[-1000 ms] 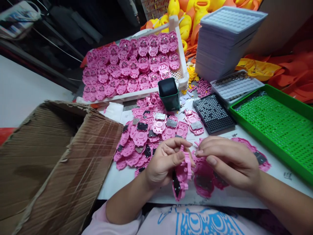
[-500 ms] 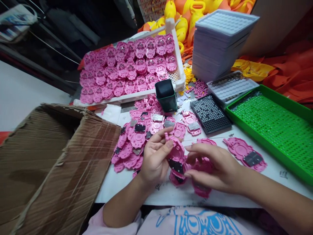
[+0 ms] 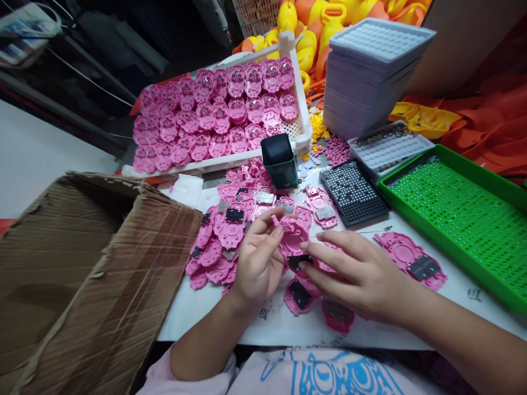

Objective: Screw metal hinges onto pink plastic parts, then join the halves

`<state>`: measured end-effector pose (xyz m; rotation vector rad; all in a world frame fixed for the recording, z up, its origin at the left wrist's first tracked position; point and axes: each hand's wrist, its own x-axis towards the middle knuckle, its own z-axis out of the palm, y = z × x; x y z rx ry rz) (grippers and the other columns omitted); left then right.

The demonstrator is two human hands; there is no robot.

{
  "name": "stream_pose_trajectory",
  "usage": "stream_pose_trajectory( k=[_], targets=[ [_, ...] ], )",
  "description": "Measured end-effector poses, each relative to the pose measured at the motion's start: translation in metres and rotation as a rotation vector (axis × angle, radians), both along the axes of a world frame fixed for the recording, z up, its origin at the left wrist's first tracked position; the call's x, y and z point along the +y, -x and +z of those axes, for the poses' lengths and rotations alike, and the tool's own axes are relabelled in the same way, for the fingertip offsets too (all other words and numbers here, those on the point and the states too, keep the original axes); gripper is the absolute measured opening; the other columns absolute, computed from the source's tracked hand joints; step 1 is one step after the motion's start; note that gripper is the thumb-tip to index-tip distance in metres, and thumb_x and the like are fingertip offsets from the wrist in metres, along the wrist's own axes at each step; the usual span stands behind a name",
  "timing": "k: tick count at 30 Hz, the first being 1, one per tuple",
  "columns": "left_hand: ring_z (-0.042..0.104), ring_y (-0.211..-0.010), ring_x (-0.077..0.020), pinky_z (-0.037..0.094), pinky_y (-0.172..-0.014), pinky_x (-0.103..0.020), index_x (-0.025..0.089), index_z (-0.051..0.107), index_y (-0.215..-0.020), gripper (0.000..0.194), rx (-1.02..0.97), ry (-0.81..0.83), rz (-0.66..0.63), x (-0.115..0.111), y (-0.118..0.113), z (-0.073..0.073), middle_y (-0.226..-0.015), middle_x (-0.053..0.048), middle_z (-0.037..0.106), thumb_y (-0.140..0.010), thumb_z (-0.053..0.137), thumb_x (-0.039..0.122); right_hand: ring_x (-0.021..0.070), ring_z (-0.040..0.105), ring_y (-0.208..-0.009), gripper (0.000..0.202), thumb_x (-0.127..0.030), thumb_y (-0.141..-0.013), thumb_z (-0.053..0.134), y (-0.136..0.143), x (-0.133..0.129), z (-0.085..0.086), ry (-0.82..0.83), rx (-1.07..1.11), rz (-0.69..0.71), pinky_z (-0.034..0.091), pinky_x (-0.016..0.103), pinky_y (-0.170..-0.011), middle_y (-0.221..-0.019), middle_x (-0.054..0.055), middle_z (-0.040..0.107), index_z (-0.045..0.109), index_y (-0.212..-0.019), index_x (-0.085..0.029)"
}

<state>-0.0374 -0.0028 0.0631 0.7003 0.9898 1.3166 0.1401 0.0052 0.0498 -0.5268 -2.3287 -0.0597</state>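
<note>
Between the hands is a pink plastic casing with a black rectangular plate (image 3: 293, 243); the left hand (image 3: 258, 262) pinches its upper end, while the right hand's (image 3: 357, 274) bent fingers touch its right side, whether gripping I cannot tell. From it, a heap of pink plastic casings (image 3: 231, 235) lies at ten o'clock, a black perforated plastic tray (image 3: 364, 206) at two, a loaded white plastic crate (image 3: 302, 104) at eleven.

Pink piece (image 3: 292, 243) partly hidden behind the hands (image 3: 358, 271), the right one's contact uncertain, green tray (image 3: 465, 219) cropped at right.
</note>
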Motion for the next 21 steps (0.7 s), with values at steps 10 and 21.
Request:
stream_pose_trajectory(
  k=[10,21],
  targets=[
    [0.047,-0.12,-0.0213,0.038,-0.102,-0.036,0.027,0.045,-0.131,0.045,0.683,-0.4,0.031,-0.001,0.011,-0.01,-0.132,-0.008,0.048,-0.087,0.054,0.026,0.0281,0.051,-0.105,0.029,-0.025,-0.086,0.057,-0.01,0.018,-0.01,0.265,-0.047,-0.08,0.046,0.043,-0.086,-0.116,0.008,0.065,0.061,-0.113,-0.016],
    [0.03,-0.123,-0.0373,0.027,-0.098,-0.058,0.021,0.059,-0.113,0.036,1.76,-0.36,-0.353,0.007,0.013,-0.013,-0.134,-0.015,0.037,-0.08,0.061,0.036,0.0325,0.044,-0.112,0.034,-0.023,-0.088,0.051,-0.024,0.048,-0.031,0.492,-0.214,-0.301,0.039,0.052,-0.091,-0.127,0.006,0.059,0.056,-0.122,-0.021]
  ],
)
